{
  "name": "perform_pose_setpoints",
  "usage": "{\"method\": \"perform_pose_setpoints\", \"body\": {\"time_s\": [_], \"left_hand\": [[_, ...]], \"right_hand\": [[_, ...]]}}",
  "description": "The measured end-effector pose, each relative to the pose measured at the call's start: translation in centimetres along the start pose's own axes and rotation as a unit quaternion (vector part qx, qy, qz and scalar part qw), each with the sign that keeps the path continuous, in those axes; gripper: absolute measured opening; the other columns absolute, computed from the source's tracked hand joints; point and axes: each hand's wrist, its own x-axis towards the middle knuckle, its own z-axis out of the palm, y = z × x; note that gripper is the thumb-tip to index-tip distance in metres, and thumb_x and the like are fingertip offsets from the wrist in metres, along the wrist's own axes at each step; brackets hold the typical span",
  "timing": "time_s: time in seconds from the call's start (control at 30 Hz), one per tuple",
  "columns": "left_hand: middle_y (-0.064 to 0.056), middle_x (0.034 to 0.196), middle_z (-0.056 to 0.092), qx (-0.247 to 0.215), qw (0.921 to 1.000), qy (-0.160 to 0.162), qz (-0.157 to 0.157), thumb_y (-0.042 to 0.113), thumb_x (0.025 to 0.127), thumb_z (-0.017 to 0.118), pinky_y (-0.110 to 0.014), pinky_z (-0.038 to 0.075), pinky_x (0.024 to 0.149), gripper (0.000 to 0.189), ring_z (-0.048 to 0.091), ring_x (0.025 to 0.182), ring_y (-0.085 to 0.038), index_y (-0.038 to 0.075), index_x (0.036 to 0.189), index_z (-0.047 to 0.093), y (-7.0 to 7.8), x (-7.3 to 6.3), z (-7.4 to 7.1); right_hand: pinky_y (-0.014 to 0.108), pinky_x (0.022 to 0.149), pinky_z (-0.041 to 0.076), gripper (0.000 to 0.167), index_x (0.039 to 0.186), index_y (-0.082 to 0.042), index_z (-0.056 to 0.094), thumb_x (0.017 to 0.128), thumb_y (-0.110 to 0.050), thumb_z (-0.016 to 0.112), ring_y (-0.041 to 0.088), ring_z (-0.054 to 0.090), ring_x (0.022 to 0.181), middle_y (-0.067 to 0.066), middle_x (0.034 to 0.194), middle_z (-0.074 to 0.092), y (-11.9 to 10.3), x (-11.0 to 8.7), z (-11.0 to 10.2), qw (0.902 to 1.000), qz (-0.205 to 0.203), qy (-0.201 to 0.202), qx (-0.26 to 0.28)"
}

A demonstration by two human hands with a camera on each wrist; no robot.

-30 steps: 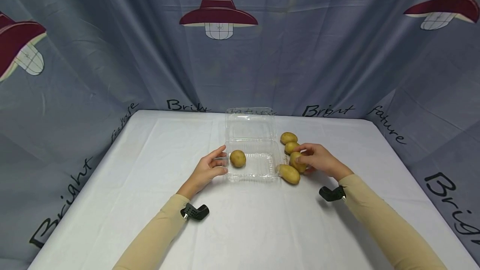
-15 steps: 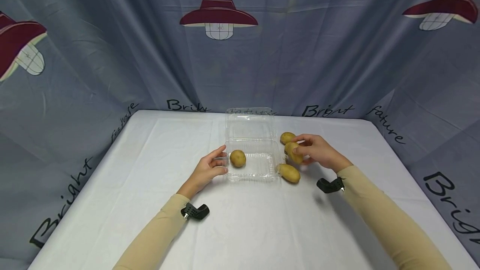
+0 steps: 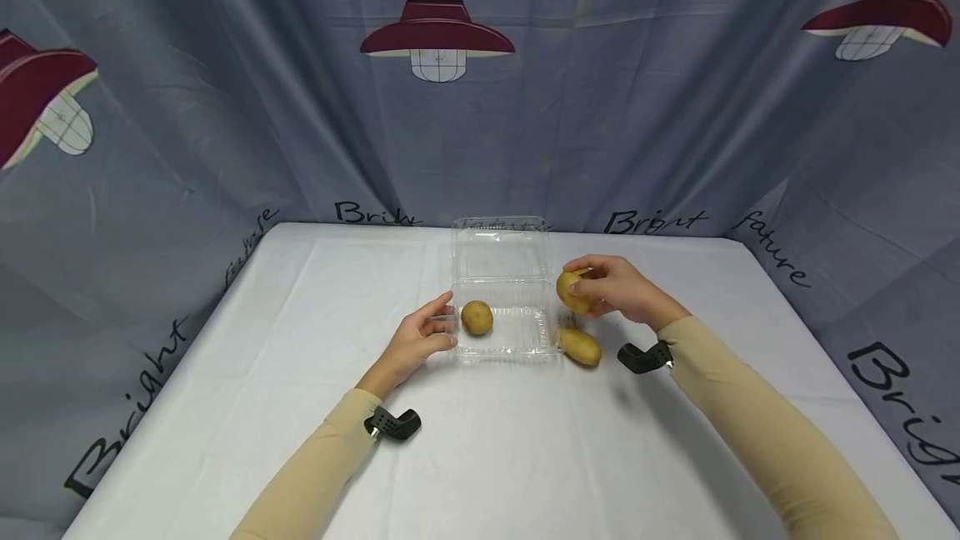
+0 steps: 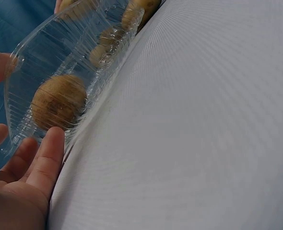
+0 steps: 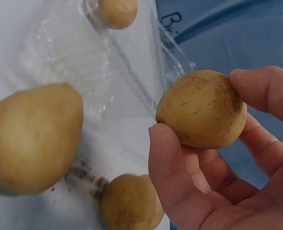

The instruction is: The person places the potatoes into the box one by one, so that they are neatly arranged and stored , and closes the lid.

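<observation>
A clear plastic clamshell box (image 3: 517, 332) lies with its lid (image 3: 501, 252) raised at the back. Inside, toward its left end, sits a round potato (image 3: 477, 318). My left hand (image 3: 415, 344) touches the box's left side with relaxed fingers, its fingertips (image 4: 55, 139) near that potato. Just beyond the box's right side, my right hand (image 3: 626, 290) pinches another potato (image 5: 201, 109) between thumb and fingers, lifted off the cloth. A longer potato (image 3: 579, 347) rests by the box's front right corner. In the right wrist view, more potatoes (image 5: 127, 203) lie below the held one; the right hand hides them from the head camera.
A white cloth (image 3: 480, 448) covers the table. Dark crumbs of dirt (image 5: 84, 176) lie on it between the potatoes. Behind and at the sides hangs a blue-grey curtain (image 3: 600, 132) printed with red lamps.
My right hand has picked a potato up from the row beside the box and carried it up and leftward, toward the box's right edge. The left hand stays at the box's left side.
</observation>
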Motion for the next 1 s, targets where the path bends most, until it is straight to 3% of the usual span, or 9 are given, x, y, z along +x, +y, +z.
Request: {"method": "perform_pose_setpoints", "body": {"time_s": [0.5, 1.0], "left_hand": [[-0.032, 0.146, 0.043, 0.000, 1.0000, -0.001, 0.003, 0.000, 0.085, 0.064, -0.015, 0.055, 0.085, 0.082, 0.055, 0.126, -0.039, 0.000, 0.159, 0.030, -0.2, 0.1, -0.1], [-0.031, 0.146, 0.043, 0.001, 1.0000, -0.002, 0.002, -0.002, 0.085, 0.064, -0.015, 0.055, 0.086, 0.082, 0.054, 0.128, -0.042, -0.001, 0.159, 0.029, -0.2, 0.2, 0.0]], "right_hand": [[0.053, 0.091, 0.060, 0.052, 0.147, 0.000, 0.049, 0.098, -0.013, 0.063, 0.031, 0.062, 0.112, 0.026, 0.140, 0.052, -3.0, 1.6, 3.1, 0.9997, 0.004, -0.021, 0.008], [0.045, 0.079, 0.064, 0.047, 0.139, -0.003, 0.058, 0.094, -0.012, 0.067, 0.028, 0.067, 0.105, 0.024, 0.134, 0.059, -3.6, 3.6, 6.9, 0.9995, 0.003, -0.031, -0.010]]}}
